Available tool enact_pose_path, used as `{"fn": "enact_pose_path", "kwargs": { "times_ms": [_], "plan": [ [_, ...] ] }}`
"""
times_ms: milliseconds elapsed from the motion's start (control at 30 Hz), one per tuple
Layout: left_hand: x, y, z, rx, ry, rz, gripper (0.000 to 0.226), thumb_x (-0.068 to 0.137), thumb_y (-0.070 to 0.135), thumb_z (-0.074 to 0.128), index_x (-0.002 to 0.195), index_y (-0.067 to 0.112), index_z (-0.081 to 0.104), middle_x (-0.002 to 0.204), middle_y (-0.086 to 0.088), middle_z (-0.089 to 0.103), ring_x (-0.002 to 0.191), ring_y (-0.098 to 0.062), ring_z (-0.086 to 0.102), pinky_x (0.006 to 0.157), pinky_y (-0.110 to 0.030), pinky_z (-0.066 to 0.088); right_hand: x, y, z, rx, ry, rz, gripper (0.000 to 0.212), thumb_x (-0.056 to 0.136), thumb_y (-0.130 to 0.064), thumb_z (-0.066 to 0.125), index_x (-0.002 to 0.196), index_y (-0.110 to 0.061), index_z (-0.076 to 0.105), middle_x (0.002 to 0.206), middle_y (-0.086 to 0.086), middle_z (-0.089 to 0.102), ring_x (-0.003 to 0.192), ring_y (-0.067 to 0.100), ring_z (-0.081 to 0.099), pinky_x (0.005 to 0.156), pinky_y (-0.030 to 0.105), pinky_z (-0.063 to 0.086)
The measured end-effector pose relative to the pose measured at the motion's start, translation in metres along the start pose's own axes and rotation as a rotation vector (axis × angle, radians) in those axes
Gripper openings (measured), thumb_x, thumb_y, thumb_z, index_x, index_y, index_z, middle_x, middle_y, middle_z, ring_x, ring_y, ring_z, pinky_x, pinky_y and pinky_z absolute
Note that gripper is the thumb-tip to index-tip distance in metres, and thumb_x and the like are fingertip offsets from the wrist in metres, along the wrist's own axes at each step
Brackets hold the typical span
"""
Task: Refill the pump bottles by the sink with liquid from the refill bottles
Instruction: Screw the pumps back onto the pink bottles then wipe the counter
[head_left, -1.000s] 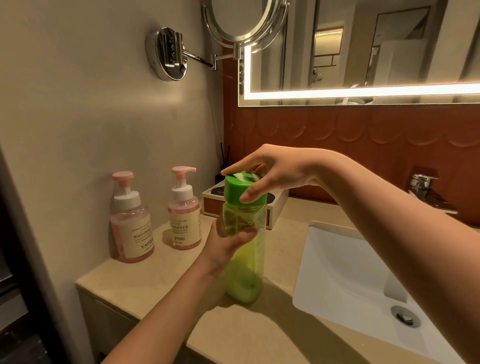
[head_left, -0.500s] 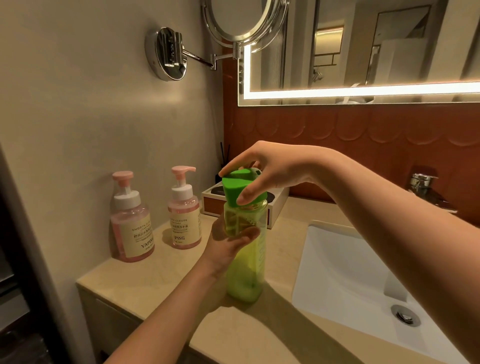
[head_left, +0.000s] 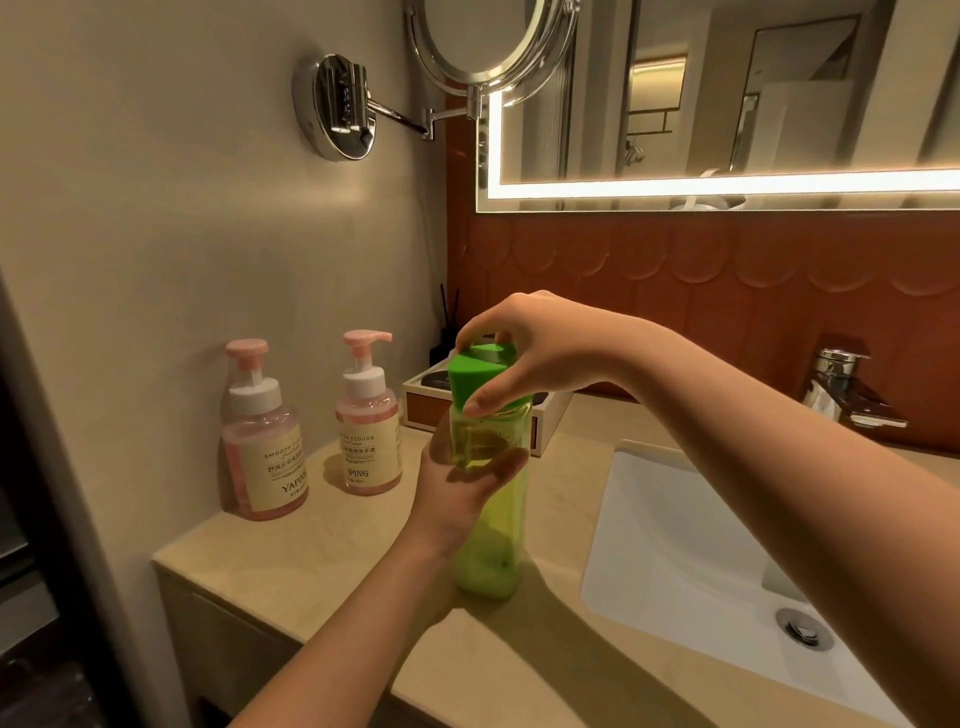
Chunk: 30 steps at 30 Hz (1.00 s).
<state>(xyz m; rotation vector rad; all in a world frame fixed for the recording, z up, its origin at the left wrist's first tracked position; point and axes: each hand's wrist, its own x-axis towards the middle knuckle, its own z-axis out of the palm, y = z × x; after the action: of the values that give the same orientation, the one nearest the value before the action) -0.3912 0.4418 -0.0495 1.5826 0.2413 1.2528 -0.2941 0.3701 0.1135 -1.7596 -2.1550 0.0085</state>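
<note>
1. Standing upright on the beige surface (head_left: 322, 561), just left of the white sink (head_left: 675, 561), is the green refill bottle (head_left: 491, 545), with its base set down on the stone.
2. The left grip (head_left: 457, 499) comes up from below and closes round the middle of the bottle, its fingers curled against the see-through green wall.
3. The right grip (head_left: 540, 353) reaches in from the right and over the top. Its thumb and fingers clasp the green cap (head_left: 475, 376), which sits tilted on the neck rather than square.
4. Green liquid shows in the lower part of the bottle; the upper part looks paler.
5. Two pink pump bottles stand side by side against the left wall, apart from the green one: the left pump bottle (head_left: 265, 447) nearer the surface's edge, and the right pump bottle (head_left: 368, 431) nearer the corner. Both have their pump heads on and both show pink liquid.
6. A white-rimmed tray (head_left: 550, 415) lies just behind the green bottle.
7. A chrome tap (head_left: 841, 384) stands behind the sink, a round swing-arm mirror (head_left: 483, 41) hangs on the left wall, and a lit wall mirror (head_left: 727, 104) runs above the brown tiles.
</note>
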Motion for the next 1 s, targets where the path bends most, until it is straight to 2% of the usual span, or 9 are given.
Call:
{"fn": "enact_pose_path", "kwargs": {
  "times_ms": [133,200,267,400,533,667,800,900,1000],
  "plan": [
    [0.0,0.001,-0.004,-0.052,-0.048,-0.026,0.064,0.05,0.044,0.083,0.102,0.018,0.056,0.083,0.012,0.073,0.082,-0.002,0.068,0.068,-0.015,0.052,-0.003,0.008,-0.001,0.126,-0.069,0.02,0.055,0.075,-0.04,0.072,0.124,-0.026,0.052,0.108,-0.008,0.049,0.091,0.009,0.051,0.061,0.011,0.044],
    [0.002,0.004,-0.006,-0.012,-0.074,-0.055,0.079,0.04,0.063,0.082,0.102,0.022,0.056,0.085,0.015,0.072,0.083,-0.001,0.067,0.07,-0.016,0.053,-0.003,0.01,-0.003,0.202,-0.117,0.032,0.054,0.075,-0.037,0.072,0.124,-0.026,0.052,0.112,-0.006,0.05,0.094,0.01,0.051,0.065,0.014,0.048],
    [0.003,0.006,-0.007,-0.002,-0.085,-0.063,0.081,0.036,0.069,0.08,0.101,0.027,0.055,0.085,0.018,0.071,0.084,0.001,0.066,0.071,-0.016,0.053,-0.002,0.01,-0.003,0.191,-0.13,0.03,0.053,0.075,-0.036,0.072,0.123,-0.028,0.051,0.11,-0.008,0.051,0.093,0.008,0.051,0.063,0.013,0.047],
    [0.001,0.003,-0.007,-0.07,-0.078,-0.059,0.078,0.042,0.055,0.085,0.102,0.018,0.052,0.08,0.014,0.072,0.076,-0.001,0.068,0.066,-0.014,0.052,0.001,0.006,0.0,0.012,-0.051,-0.022,0.056,0.073,-0.044,0.073,0.123,-0.028,0.053,0.094,-0.02,0.047,0.085,0.004,0.05,0.054,0.006,0.038],
    [-0.001,0.0,-0.005,0.009,-0.031,-0.007,0.037,0.071,0.019,0.075,0.102,0.021,0.055,0.085,0.018,0.072,0.082,0.001,0.067,0.069,-0.012,0.051,0.004,0.001,0.007,-0.141,0.03,0.018,0.056,0.071,-0.056,0.068,0.114,-0.021,0.059,0.097,-0.006,0.054,0.089,0.012,0.053,0.057,0.014,0.042],
    [-0.002,0.001,0.0,0.054,0.064,0.049,0.04,0.064,0.03,0.08,0.097,0.029,0.057,0.083,0.022,0.07,0.081,0.004,0.066,0.067,-0.009,0.049,0.006,-0.007,0.025,-0.511,0.232,0.076,0.063,0.081,-0.071,0.037,0.092,-0.014,0.059,0.08,0.0,0.059,0.066,0.015,0.052,0.051,0.024,0.041],
    [-0.001,0.003,0.003,0.033,0.091,0.019,0.068,0.042,0.063,0.082,0.096,0.031,0.056,0.083,0.024,0.069,0.08,0.004,0.066,0.066,-0.008,0.049,0.006,-0.01,0.03,-0.383,0.217,0.061,0.062,0.086,-0.066,0.032,0.102,-0.012,0.058,0.101,0.002,0.048,0.095,0.017,0.042,0.075,0.037,0.048],
    [0.0,0.002,0.001,0.076,0.078,0.037,0.05,0.055,0.049,0.082,0.096,0.034,0.058,0.084,0.023,0.07,0.081,0.003,0.066,0.066,-0.008,0.049,0.007,-0.011,0.033,-0.205,0.158,0.025,0.053,0.093,-0.053,0.036,0.112,-0.01,0.058,0.114,0.008,0.052,0.103,0.022,0.048,0.087,0.038,0.046],
    [0.0,0.002,0.004,0.099,0.09,0.055,0.045,0.06,0.036,0.079,0.098,0.034,0.057,0.086,0.022,0.07,0.083,0.002,0.066,0.067,-0.009,0.049,0.007,-0.013,0.034,-0.16,0.171,0.06,0.045,0.095,-0.044,0.038,0.108,-0.008,0.06,0.103,0.01,0.062,0.091,0.025,0.058,0.08,0.043,0.052]
  ]
}}
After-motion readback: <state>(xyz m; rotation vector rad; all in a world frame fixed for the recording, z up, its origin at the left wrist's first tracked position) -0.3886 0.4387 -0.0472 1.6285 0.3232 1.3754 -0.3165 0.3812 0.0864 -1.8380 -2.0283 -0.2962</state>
